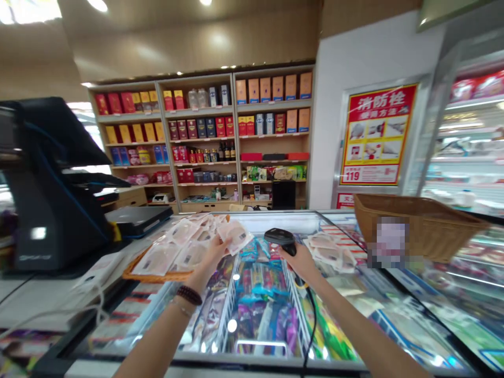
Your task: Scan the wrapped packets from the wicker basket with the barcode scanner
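Observation:
My left hand (217, 251) is closed on the edge of a flat clear plastic packet (235, 235) with a small dark label. Below and left of it, more such packets (183, 231) lie heaped in a shallow orange-brown wicker tray (136, 270). My right hand (301, 260) is wrapped round the handle of a black barcode scanner (280, 237), whose head points left toward the held packet. A black cable hangs from the scanner down across the glass. Right of my right hand, a few more packets (331, 252) lie on the freezer top.
Under the glass top of the chest freezer (246, 346) are bright ice-cream wrappers. A brown wicker basket (429, 220) stands at the right. On the left are a black checkout terminal (47, 199), a flat dark scale-like device (137, 219) and white cables. Shelves (205, 139) of boxed goods line the back.

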Tool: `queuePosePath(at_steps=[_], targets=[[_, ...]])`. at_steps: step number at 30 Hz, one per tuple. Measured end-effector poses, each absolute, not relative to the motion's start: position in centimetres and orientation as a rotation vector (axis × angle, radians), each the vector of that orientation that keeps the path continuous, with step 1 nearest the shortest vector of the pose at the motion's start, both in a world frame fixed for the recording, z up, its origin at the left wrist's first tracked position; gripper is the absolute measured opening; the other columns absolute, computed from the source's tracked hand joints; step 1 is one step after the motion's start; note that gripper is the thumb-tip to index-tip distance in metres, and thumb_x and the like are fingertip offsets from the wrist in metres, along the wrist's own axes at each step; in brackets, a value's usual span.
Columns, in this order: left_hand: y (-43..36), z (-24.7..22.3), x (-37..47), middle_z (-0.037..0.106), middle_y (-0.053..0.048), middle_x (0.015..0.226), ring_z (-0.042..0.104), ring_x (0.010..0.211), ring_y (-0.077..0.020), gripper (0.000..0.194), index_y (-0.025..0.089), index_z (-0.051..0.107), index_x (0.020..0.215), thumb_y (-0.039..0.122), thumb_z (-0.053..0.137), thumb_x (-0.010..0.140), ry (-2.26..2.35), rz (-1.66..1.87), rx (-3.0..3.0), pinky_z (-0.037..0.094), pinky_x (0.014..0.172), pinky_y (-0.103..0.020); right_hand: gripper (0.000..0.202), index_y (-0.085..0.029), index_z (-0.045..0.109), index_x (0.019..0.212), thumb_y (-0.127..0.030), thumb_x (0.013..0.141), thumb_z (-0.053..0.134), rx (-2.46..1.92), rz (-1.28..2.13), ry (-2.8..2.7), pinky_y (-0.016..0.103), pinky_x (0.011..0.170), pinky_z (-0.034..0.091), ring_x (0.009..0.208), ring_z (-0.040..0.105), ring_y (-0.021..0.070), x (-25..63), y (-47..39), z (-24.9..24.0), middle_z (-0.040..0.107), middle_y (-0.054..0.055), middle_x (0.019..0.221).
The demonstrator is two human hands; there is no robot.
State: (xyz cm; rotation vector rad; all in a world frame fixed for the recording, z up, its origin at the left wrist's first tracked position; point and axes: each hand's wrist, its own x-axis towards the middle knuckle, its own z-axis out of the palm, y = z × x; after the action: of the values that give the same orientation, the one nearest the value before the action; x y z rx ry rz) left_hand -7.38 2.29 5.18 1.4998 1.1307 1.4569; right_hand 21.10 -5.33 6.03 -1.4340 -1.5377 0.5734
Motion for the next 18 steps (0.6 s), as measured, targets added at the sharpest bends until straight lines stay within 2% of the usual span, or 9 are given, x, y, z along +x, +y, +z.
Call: queuePosePath(at_steps=[5,8,11,14,18], targets=[[3.3,4.8,-0.5,0.08,-0.016,0.11,0.076,0.109,-0.0322,0.053,0.016,0.072,0.12,0.033,0.089,0.072,0.913,1.184,1.376,0.063,0.092,-0.044,0.028,-0.023,0.056,0.069,-0.044,0.085,0.064,-1.461,0.516,-1.381,0.024,0.045,0.042,0.038,0.057,0.0139,27.9,-6.8,6.3,0.066,0.0,0.054],[4.1,4.2,3.8,0.08,-0.016,0.112,0.076,0.109,-0.0331,0.047,0.017,0.074,0.114,0.023,0.089,0.07,0.872,1.117,1.304,0.062,0.096,-0.046,0.029,-0.023,0.056,0.065,-0.044,0.084,0.064,-1.546,0.453,-1.307,0.024,0.046,0.042,0.038,0.055,0.0137,31.6,-8.1,6.7,0.061,-0.001,0.047],[5.0,3.5,8.0,0.081,-0.014,0.107,0.077,0.107,-0.0315,0.037,0.017,0.074,0.109,0.016,0.083,0.074,0.86,1.099,1.241,0.062,0.099,-0.048,0.032,-0.025,0.055,0.063,-0.048,0.084,0.062,-1.619,0.379,-1.233,0.026,0.047,0.042,0.038,0.054,0.0158,34.9,-9.5,7.0,0.053,-0.002,0.038],[6.1,3.0,12.0,0.081,-0.014,0.107,0.077,0.108,-0.0298,0.024,0.016,0.072,0.105,0.011,0.074,0.081,0.868,1.09,1.222,0.06,0.103,-0.048,0.034,-0.025,0.056,0.063,-0.052,0.083,0.06,-1.632,0.35,-1.194,0.028,0.05,0.043,0.039,0.056,0.0174,37.7,-11.0,6.9,0.055,-0.001,0.039],[7.2,2.5,16.4,0.08,-0.017,0.106,0.076,0.11,-0.0334,0.023,0.016,0.072,0.108,0.019,0.074,0.085,0.829,1.096,1.343,0.059,0.105,-0.054,0.035,-0.026,0.055,0.062,-0.056,0.08,0.061,-1.687,0.303,-1.13,0.03,0.051,0.044,0.04,0.057,0.0182,40.6,-12.5,5.9,0.058,0.001,0.04]])
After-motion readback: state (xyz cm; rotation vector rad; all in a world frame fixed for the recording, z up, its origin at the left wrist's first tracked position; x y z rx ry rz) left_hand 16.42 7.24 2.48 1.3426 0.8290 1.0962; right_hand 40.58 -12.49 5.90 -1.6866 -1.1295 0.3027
